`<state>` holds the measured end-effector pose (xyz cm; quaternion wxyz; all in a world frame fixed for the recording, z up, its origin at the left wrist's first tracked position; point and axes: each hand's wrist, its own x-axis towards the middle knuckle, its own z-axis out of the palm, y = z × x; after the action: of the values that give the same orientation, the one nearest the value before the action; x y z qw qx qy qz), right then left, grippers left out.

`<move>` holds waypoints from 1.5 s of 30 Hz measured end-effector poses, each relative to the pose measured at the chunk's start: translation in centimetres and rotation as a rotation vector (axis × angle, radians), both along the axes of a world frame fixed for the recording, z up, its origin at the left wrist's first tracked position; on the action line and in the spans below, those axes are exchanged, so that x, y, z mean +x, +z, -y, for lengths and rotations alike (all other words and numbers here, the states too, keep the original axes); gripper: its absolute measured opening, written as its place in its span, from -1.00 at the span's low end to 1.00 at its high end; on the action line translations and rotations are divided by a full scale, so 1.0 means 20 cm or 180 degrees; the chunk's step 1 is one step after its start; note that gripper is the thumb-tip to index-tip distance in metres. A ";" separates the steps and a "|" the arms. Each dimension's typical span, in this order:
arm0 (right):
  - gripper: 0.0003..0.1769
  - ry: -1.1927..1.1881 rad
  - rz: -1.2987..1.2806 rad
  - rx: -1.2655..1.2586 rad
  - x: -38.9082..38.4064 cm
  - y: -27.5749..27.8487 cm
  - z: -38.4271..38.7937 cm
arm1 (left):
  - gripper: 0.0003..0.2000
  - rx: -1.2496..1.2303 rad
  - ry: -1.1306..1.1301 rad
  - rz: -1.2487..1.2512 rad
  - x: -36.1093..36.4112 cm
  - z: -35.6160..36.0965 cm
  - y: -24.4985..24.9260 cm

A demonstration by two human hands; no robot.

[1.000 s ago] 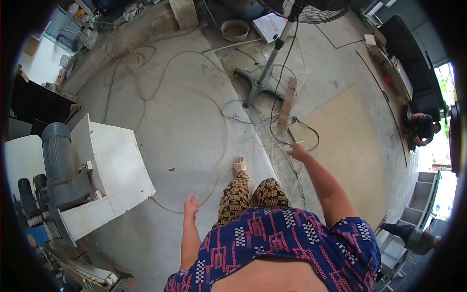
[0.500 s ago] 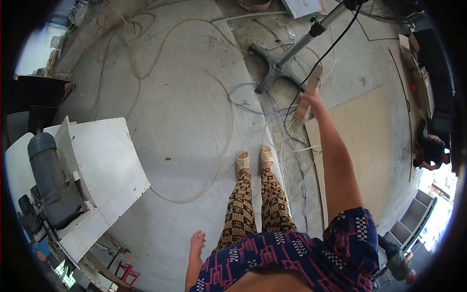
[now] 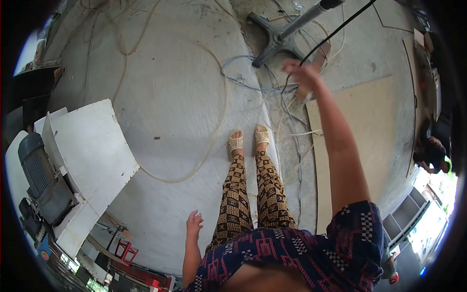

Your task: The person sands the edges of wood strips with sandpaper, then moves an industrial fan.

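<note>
One black cord (image 3: 340, 27) crossing at right hand (image 3: 301, 73); fingers loosely bent, blurred, grip on cord cannot be told. One stand base (image 3: 277, 44) just beyond that hand; one brown strip (image 3: 321, 55) beneath it; one tan sheet (image 3: 357, 119) to its right. Left hand (image 3: 194, 223) empty, fingers apart; two slippers (image 3: 236, 143) between hands.

1. The right hand (image 3: 304, 74), a second ago farther from the fan stand (image 3: 278, 40), is now just beside its base, at the black cord (image 3: 335, 33); a grip cannot be told.
2. Both feet (image 3: 261, 136) now show, toes toward the stand; only one did.
3. The fan head atop the stand has left view.
</note>
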<state>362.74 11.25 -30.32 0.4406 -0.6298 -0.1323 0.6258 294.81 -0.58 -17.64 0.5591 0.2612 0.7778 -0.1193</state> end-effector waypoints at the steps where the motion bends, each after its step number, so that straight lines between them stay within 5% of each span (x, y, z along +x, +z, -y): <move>1: -0.42 0.0291 0.0064 -0.0245 -0.17 -0.01 0.08 | -0.52 0.0051 -0.0072 0.0115 0.06 -0.03 -0.01; 4: -0.62 0.0819 0.0668 -0.0846 -0.53 -0.23 0.49 | -0.54 0.0215 -0.0261 0.0499 0.25 -0.08 -0.01; 8: -0.69 0.0426 0.1377 -0.1091 -0.92 -0.25 0.88 | -0.53 0.0548 -0.0782 0.1041 0.37 -0.10 -0.04; 13: -0.65 0.0248 0.1374 -0.0398 -0.89 0.39 0.83 | -0.50 0.0955 -0.1330 0.1444 0.51 -0.16 -0.05; 18: -0.61 -0.0510 -0.0893 0.0859 -0.77 1.44 0.56 | -0.38 0.0868 -0.1596 0.2699 1.11 -0.38 0.18; 21: -0.59 -0.0550 -0.1528 0.1848 -0.83 1.77 0.45 | -0.30 0.1557 -0.2319 0.3875 1.47 -0.32 0.20; 24: -0.57 -0.0336 -0.1655 0.2492 -0.83 2.01 0.35 | -0.49 0.1240 -0.2146 0.4141 1.71 -0.38 0.32; 27: -0.57 -0.0236 -0.1593 0.3313 -0.93 2.23 0.36 | -0.75 0.1638 -0.1768 0.3868 1.68 -0.43 0.04; 30: -0.58 -0.0193 -0.1711 0.3790 -0.93 2.45 0.39 | -0.90 0.2966 -0.2917 0.2572 1.61 -0.53 0.07; 33: -0.64 -0.0272 -0.1283 0.4053 -0.95 2.60 0.45 | -0.82 0.3218 -0.2816 0.2616 1.51 -0.56 0.05; 35: -0.69 -0.0676 -0.1075 0.4050 -0.87 2.67 0.53 | -0.85 0.2353 -0.2742 0.2913 1.53 -0.56 0.21; 39: -0.88 -0.0874 -0.1849 0.4943 -0.61 2.85 0.74 | -0.76 0.2086 -0.1744 0.4488 1.65 -0.44 0.79; 43: -0.83 -0.1129 -0.0255 0.4426 -0.60 2.90 0.79 | -0.68 0.1848 -0.1625 0.4357 1.64 -0.55 0.83; 45: -0.70 -0.1336 -0.0581 0.4392 -0.54 2.78 0.78 | -0.66 0.2010 -0.1361 0.4115 1.58 -0.59 0.90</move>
<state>351.85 -4.25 25.31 0.8576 -0.1660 -0.3360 0.3522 326.37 11.22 0.42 0.7676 0.5727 0.2240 0.1807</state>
